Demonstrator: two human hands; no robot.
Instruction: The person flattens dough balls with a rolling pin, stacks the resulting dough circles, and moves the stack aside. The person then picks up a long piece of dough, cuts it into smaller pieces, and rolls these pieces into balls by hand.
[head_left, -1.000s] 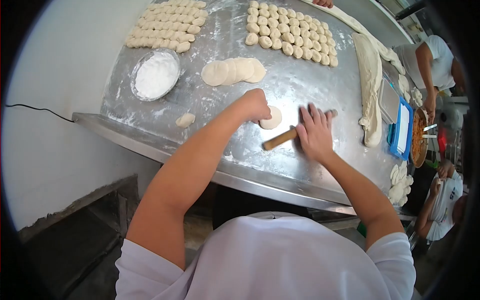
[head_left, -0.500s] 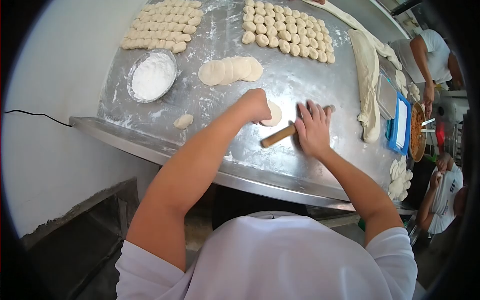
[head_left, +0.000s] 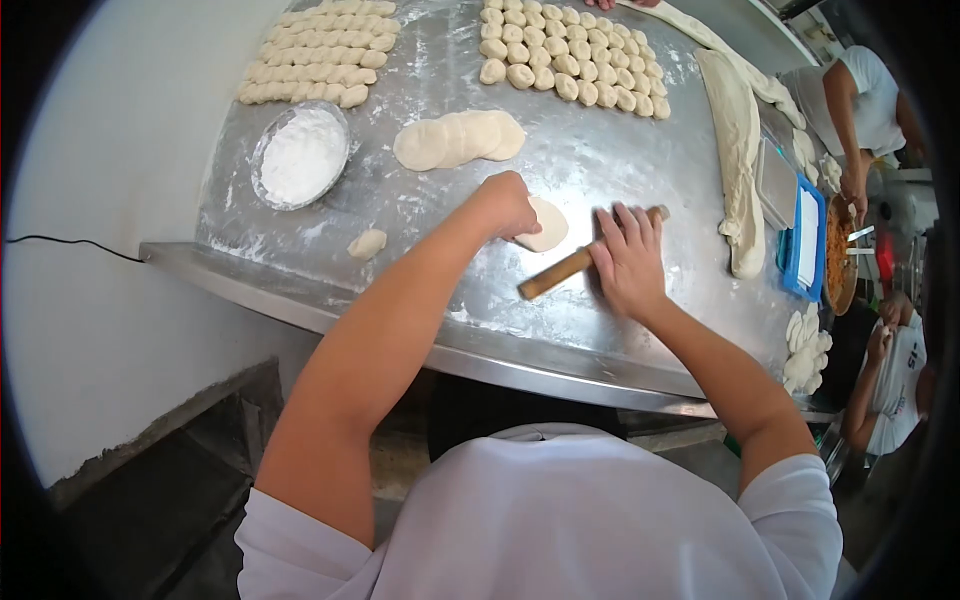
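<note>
My left hand [head_left: 507, 205] is closed, its fingers pinching the left edge of a flat dough round [head_left: 544, 224] on the metal table. To the right, my right hand [head_left: 630, 262] lies over a wooden rolling pin [head_left: 558, 274], palm down with fingers stretched and spread. The pin sits slantwise just below the round, apart from it; its middle is hidden under the hand. Beyond my left hand, several overlapping rolled dough rounds [head_left: 460, 140] lie in a row. A small dough piece [head_left: 367, 243] rests left of my left forearm.
A bowl of flour [head_left: 302, 158] stands at left. Rows of dough pieces [head_left: 325, 50] and more dough balls [head_left: 575, 60] fill the back. Long dough strips [head_left: 733, 160] lie at right, near a blue tray [head_left: 803, 245] and a pan of filling [head_left: 838, 255]. Other people work on the right.
The dough round shows more of its surface and seems slightly turned in my left hand. My right hand and the rolling pin have barely moved. The view has shifted slightly.
</note>
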